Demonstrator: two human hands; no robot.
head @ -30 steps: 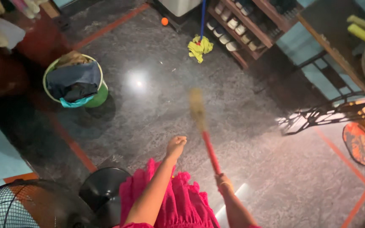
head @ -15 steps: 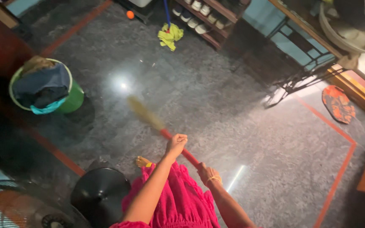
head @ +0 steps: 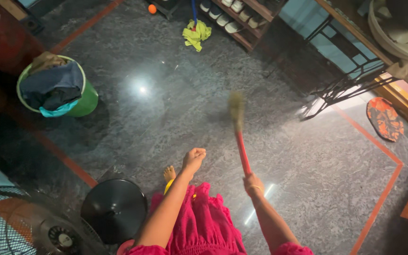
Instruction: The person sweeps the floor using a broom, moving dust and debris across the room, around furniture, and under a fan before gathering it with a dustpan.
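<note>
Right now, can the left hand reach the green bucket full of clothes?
Probably not. The left hand is a closed fist held out front, and the green bucket sits well off across bare floor.

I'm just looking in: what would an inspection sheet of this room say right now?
Surface: dark glossy stone floor with orange border lines.
Job's things: red-handled broom, bristles blurred.
Clutter: green bucket full of clothes, yellow mop, small orange ball.
Hands: right hand grips the broom handle; left hand is a fist, holding nothing.
Cables: nothing seen.
Surroundings: shoe rack, standing fan with black round base.
</note>
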